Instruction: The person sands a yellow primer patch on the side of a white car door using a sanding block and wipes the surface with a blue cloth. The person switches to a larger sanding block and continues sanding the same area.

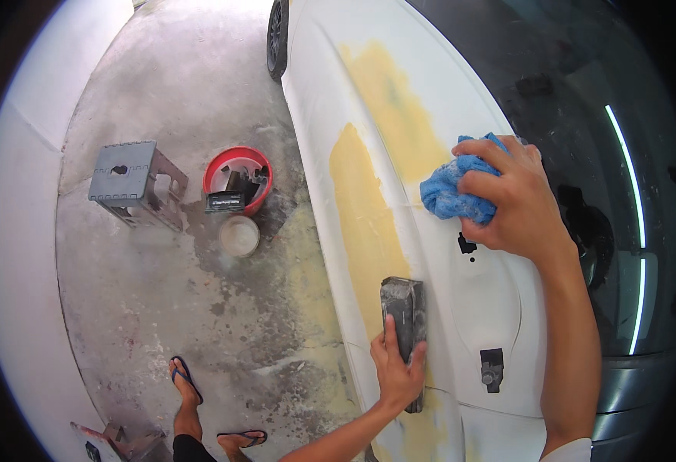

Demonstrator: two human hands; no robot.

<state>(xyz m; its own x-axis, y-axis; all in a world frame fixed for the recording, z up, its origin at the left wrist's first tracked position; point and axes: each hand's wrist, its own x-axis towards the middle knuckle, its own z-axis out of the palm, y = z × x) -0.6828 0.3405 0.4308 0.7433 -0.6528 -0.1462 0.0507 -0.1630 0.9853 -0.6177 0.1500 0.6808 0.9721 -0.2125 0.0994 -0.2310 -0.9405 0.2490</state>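
My left hand [399,376] grips a long dark grey sanding block [402,299], which lies against the side of a white car [480,304]. Beneath and ahead of the block runs a long yellow filler patch [359,204]. Higher on the panel, past a body crease, is a second yellow patch [394,108] with a greyish middle. A crumpled blue cloth [455,191] is bunched in the fingers of my right hand [521,202], at the near end of that second patch. Below the cloth, a dark opening [492,369] shows in the door where a handle would sit.
On the stained concrete floor stand a grey folding step stool [122,171], a red basin [210,171] with dark items in it, and a round pale tub [239,236]. My feet in flip-flops [186,375] are at lower left. Dark car windows [577,100] rise on the right.
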